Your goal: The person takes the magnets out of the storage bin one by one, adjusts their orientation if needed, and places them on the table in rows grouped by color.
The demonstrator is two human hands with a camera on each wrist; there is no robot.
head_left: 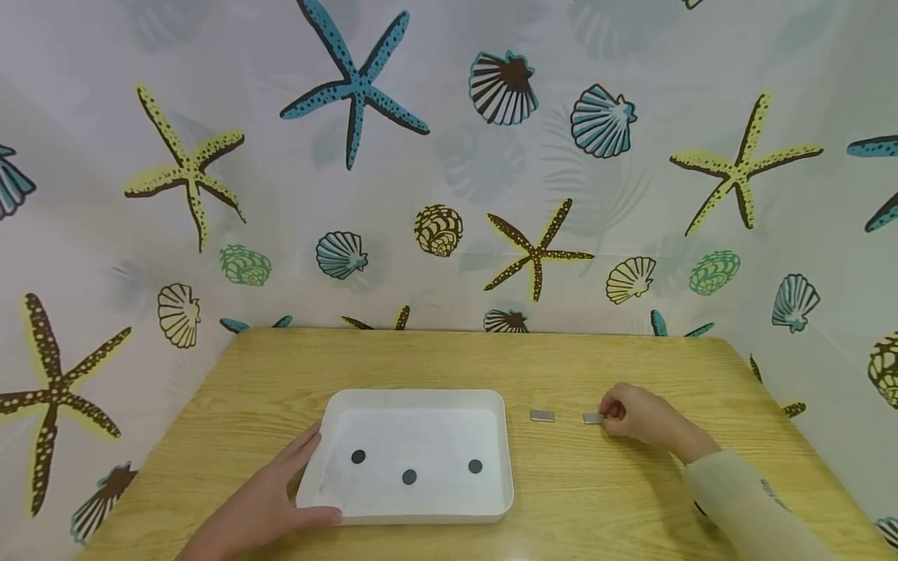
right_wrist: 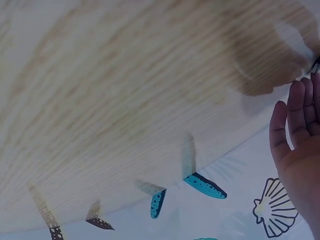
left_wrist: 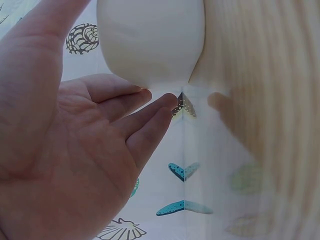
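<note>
A white rectangular tray (head_left: pixel 421 399) lies on the table with three dark round discs inside: one disc (head_left: pixel 358 456) at the left, another disc (head_left: pixel 409 477) near the middle and a third disc (head_left: pixel 475 467) at the right. My left hand (head_left: pixel 270 495) rests against the tray's left end, fingers extended along the side and thumb at the front corner. In the left wrist view, those fingers (left_wrist: pixel 135 107) look nearly straight beside the tray wall (left_wrist: pixel 150 45). To the tray's right, my right hand (head_left: pixel 641 417) pinches the right end of a small grey rectangular bar (head_left: pixel 592 418) at the tabletop.
A second small grey bar (head_left: pixel 542 416) lies between the tray and my right hand. The wood-grain table (head_left: pixel 421 358) meets a white curtain (head_left: pixel 421 288) printed with starfish and shells at the back and both sides.
</note>
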